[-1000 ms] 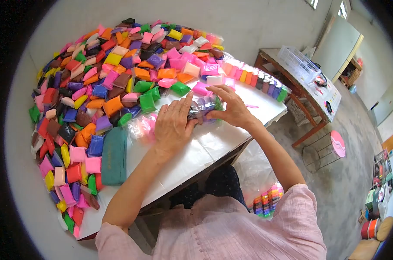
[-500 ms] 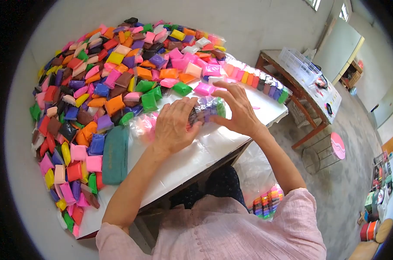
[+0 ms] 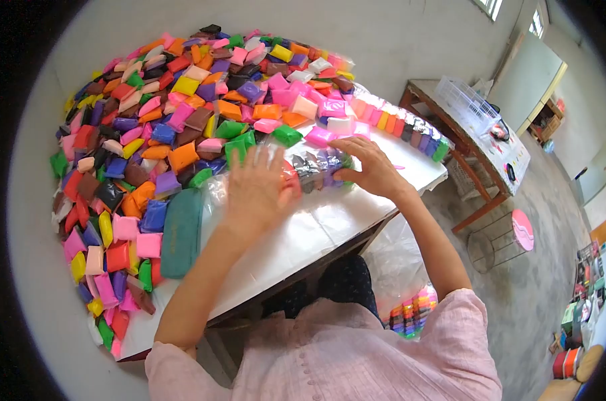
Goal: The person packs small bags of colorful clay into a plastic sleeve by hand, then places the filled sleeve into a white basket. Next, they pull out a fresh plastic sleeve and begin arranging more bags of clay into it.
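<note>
A clear plastic bag point(image 3: 310, 168) of small coloured packets, with red, black, purple and green ones in a row, lies on the white table top. My right hand point(image 3: 375, 168) is closed around its right end, thumb below and fingers above. Over the bag's left part is my left hand point(image 3: 257, 190), smeared by motion, its fingers spread. It hides some of the packets beneath. Left of that hand lies a teal case point(image 3: 182, 234). A big heap of loose coloured packets point(image 3: 176, 120) covers the table's far and left side.
Another filled row of packets point(image 3: 396, 123) lies at the table's far right. Beyond stand a wooden table point(image 3: 423, 90) with a white wire basket point(image 3: 467, 100) and a pink-topped stool point(image 3: 522, 229). A clear sack with filled packs point(image 3: 410, 311) sits below the table edge.
My left hand has lifted off the bag a little and spread its fingers, showing more of the red and black packets. My right hand has closed in on the bag's right end.
</note>
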Demonstrator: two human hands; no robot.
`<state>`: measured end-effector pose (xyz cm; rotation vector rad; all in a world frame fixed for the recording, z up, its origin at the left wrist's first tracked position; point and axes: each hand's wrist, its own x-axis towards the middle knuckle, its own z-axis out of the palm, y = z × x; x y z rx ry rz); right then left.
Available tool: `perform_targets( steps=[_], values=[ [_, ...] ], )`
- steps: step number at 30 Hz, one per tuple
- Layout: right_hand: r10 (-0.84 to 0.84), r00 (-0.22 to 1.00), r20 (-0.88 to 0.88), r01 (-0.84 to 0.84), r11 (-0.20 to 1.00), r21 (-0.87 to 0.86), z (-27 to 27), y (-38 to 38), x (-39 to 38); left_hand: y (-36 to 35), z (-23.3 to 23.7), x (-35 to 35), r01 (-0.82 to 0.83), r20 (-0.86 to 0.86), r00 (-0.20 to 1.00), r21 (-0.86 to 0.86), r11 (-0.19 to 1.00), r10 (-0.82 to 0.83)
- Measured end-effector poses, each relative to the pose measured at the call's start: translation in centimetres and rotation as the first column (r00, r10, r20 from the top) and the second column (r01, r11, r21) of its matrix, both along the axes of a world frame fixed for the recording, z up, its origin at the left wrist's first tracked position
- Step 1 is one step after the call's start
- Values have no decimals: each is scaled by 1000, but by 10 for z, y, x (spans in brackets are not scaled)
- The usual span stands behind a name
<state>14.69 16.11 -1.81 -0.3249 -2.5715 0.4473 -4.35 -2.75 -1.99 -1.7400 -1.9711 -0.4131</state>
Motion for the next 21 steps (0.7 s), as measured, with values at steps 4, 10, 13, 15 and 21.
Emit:
perform_targets(
  steps=[4, 10, 13, 15, 21],
  values=[
    [-8, 999, 31, 7, 1000, 8, 11, 2, -3, -19, 24, -9, -36, 277, 957, -202, 979, 93],
    [85, 993, 85, -92, 993, 73, 19, -20, -38, -20, 14, -12, -14, 314, 948, -117, 993, 50],
    [35, 989, 145, -45, 997, 69, 13, -25, -34, -21, 6, -15, -37, 328, 943, -51, 998, 51],
    [25, 986, 162, -36, 997, 64, 16, -27, -28, -23, 2, -17, -26, 307, 951, -26, 999, 33],
    [-1, 987, 158, 8, 999, -43, 16, -12, -22, -55, 34, -20, -79, 294, 947, -167, 983, 126]
  ],
)
